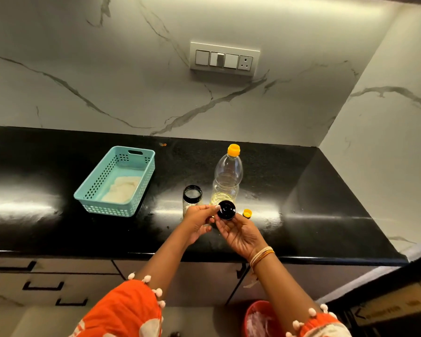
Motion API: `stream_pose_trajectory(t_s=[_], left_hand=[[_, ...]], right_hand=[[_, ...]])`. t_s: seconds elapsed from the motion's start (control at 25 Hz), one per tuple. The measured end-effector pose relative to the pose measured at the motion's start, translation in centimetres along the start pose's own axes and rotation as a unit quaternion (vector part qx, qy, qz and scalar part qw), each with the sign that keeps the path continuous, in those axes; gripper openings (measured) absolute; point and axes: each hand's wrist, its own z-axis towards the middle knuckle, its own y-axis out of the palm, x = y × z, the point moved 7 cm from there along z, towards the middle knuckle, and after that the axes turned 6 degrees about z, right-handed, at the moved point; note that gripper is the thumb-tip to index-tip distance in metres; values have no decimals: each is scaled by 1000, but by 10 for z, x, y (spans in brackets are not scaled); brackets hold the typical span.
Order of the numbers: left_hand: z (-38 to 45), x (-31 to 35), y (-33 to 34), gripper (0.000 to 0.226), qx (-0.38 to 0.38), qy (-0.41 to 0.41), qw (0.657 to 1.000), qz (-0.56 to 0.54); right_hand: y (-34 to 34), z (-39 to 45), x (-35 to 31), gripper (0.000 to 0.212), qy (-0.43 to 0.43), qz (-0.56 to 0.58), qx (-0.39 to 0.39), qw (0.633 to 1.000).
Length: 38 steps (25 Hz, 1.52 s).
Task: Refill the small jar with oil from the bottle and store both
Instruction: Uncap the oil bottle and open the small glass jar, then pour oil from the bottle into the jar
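The small clear jar (192,195) stands uncovered on the black counter (314,210), its black rim showing. Just right of it stands a clear plastic oil bottle (226,181) with an orange top and a little yellowish oil at the bottom. In front of the bottle both hands hold the jar's black lid (226,210) above the counter. My left hand (198,223) pinches its left edge and my right hand (241,235) grips it from below. A small orange cap (247,212) lies on the counter right of the lid.
A teal perforated basket (95,190) with a pale cloth inside sits to the left of the jar. A switch panel (224,59) is on the marble wall behind. Drawers run under the counter, and a red bin (258,319) stands on the floor at the lower right.
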Motion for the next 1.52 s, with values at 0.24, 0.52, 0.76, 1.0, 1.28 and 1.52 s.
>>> stream_pose_trajectory(t_s=[0.24,0.52,0.76,1.0,1.28,1.52], left_hand=[[15,-27,29,10,55,-76,995,25],[35,-37,43,11,72,-78,987,117],[42,-37,29,12,82,-67,981,162],[43,-38,15,18,88,-63,975,193],[34,-37,-9,16,162,-20,969,186],[14,-30,-34,23,279,25,937,208]], right_hand=[[-40,-9,-39,18,-93,-143,114,979],[-80,0,-75,24,-147,-203,252,935],[-85,10,-86,23,-116,-279,280,911],[-97,10,-96,6,-141,-332,352,864],[-88,-6,-98,13,-202,-442,374,790],[-48,-11,-74,31,-264,-479,306,780]])
